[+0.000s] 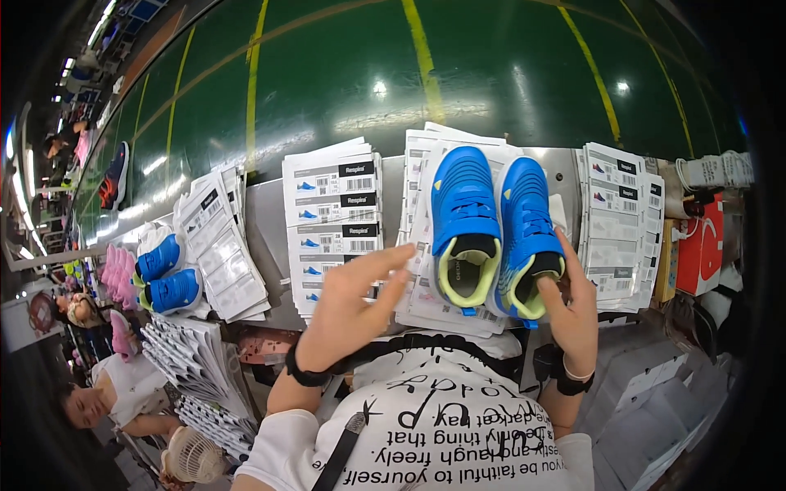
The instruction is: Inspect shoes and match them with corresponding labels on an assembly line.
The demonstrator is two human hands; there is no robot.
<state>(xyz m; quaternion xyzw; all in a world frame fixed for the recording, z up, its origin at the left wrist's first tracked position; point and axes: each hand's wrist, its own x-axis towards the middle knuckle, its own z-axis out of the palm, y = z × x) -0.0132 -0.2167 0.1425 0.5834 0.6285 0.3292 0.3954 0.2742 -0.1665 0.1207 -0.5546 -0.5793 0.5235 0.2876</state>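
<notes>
Two blue children's sneakers with strap closures lie side by side in front of me, toes pointing away: the left sneaker [465, 192] and the right sneaker [526, 204]. Both have yellow-green linings and rest on a stack of white printed label sheets [416, 304]. My right hand [575, 315] grips the right sneaker at its heel opening, thumb inside and fingers along the outer side. Fingers apart and holding nothing, my left hand [348, 307] hovers left of the left sneaker. It partly covers another stack of label sheets [332, 204].
A green conveyor belt [327, 90] with yellow lines runs beyond the ledge. More label stacks stand left [221, 245] and right [618, 229]. Another blue sneaker pair [170, 278] sits at left, near a co-worker [135, 385]. A red box [700, 254] stands at right.
</notes>
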